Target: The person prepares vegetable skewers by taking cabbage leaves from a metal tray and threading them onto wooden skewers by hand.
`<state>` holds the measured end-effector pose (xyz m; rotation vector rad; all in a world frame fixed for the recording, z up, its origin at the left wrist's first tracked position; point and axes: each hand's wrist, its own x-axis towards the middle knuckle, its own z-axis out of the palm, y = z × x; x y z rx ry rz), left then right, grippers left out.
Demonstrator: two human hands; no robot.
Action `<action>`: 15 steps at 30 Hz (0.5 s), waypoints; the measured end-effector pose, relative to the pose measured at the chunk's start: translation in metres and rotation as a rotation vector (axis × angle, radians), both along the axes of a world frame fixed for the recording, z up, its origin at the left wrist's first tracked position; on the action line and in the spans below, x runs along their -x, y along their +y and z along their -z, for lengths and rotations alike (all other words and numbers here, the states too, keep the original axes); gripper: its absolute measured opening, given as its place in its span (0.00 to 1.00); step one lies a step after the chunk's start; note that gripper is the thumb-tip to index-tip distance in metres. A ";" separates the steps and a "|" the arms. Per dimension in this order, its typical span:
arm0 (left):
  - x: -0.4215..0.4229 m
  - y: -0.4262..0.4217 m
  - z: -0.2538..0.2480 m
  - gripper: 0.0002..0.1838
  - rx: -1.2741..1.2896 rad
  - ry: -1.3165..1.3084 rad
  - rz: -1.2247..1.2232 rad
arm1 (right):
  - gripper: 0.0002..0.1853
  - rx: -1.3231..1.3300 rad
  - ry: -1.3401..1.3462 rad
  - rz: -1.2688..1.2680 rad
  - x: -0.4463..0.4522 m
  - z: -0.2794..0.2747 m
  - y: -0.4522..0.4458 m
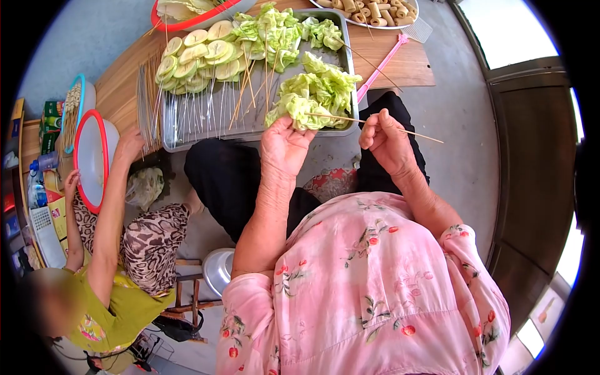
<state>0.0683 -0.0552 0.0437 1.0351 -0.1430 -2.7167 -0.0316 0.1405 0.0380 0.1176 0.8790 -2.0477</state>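
Note:
My left hand point(285, 149) pinches a pale green lettuce leaf point(296, 106) at the near right corner of a metal tray point(215, 132). A thin wooden skewer point(425, 135) runs from that leaf to the right. My right hand point(390, 144) has its fingers closed on the skewer, and the free end sticks out past it. Behind the held leaf, more lettuce point(328, 84) lies in the tray. Skewered round pale green slices point(212, 53) are heaped at the tray's left, beside skewered lettuce point(272, 31).
Loose skewers point(150, 94) lie left of the tray on the wooden table point(115, 78). A plate of brown rolls point(375, 9) and a pink stick-like item point(384, 65) are at the right. Another person's hand point(130, 142) reaches in near a red-rimmed basin point(103, 150).

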 end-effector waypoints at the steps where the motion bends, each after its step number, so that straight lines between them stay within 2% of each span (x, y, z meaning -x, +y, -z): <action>1: 0.000 0.001 -0.001 0.20 0.000 -0.002 0.001 | 0.19 0.000 -0.002 0.001 0.000 0.002 0.001; 6: -0.005 0.002 0.002 0.19 -0.072 0.058 0.044 | 0.20 0.036 -0.128 -0.014 0.000 0.006 0.002; 15: -0.006 0.008 0.006 0.18 -0.048 0.010 0.062 | 0.21 -0.005 -0.148 -0.011 -0.002 0.006 0.003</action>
